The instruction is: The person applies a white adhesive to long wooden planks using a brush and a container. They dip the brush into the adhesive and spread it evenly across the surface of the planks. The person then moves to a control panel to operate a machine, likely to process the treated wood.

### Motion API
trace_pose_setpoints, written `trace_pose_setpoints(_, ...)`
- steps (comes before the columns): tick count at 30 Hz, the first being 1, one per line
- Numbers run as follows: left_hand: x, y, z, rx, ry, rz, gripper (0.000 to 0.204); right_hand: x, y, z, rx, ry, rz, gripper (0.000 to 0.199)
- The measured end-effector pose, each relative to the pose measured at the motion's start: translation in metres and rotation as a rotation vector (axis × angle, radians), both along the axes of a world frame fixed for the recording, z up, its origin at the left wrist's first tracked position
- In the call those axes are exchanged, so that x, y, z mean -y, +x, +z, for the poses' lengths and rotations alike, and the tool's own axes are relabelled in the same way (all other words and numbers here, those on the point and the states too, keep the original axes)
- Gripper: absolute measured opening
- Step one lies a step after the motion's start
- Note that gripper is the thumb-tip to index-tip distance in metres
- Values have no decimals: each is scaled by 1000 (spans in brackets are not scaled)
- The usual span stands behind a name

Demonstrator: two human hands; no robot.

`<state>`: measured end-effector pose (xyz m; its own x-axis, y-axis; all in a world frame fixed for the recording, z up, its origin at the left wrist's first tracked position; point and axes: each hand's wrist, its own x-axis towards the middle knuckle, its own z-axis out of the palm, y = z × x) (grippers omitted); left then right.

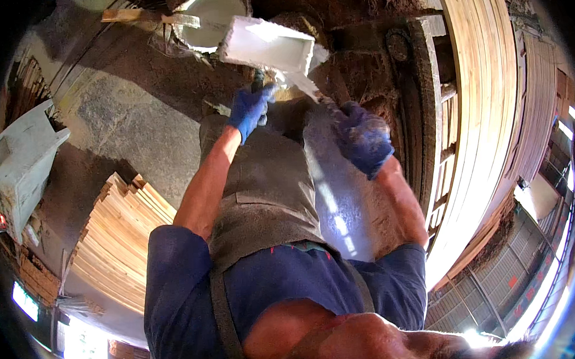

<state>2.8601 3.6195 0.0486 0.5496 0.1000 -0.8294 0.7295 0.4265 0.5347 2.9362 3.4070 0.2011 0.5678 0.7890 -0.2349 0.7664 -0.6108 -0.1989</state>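
Observation:
A white-crusted rectangular tray [269, 42] is tilted out in front of me, beside a round bucket [246, 0] with pale material inside. My left hand [251, 110], in a blue glove, is closed around a short dark-green handle [257, 80] just below the tray. Whether that handle is fixed to the tray, I cannot tell. My right hand [364, 137], in a dirtier blue glove, grips a scraper-like tool [304, 86]. Its pale, coated blade points up and left toward the tray's lower edge; contact between them is unclear.
A wooden stick [133, 15] reaches to the bucket's rim. Long planks [483, 107] are stacked on my right, and another lumber stack [120, 241] stands on my left. A grey machine housing [24, 162] is at far left. Dark dirt-covered framework [398, 65] stands ahead right.

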Motion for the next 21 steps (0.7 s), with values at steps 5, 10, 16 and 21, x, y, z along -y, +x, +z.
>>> trace_pose_setpoints(5, -33, -2, -2, 36, -10, 136, 36, 34, 28, -27, -26, 90, -279, 31)
trace_pose_setpoints(10, -65, -20, -5, -22, 28, 134, 34, 21, 49, -134, -356, -169, -536, 36)
trace_pose_setpoints(16, -78, -27, 4, -53, 63, 191, 34, 16, 53, -299, -380, -100, -179, 40)
trace_pose_setpoints(21, -83, -36, -8, -104, 49, 176, 33, -27, 84, -328, -385, -193, 97, 39)
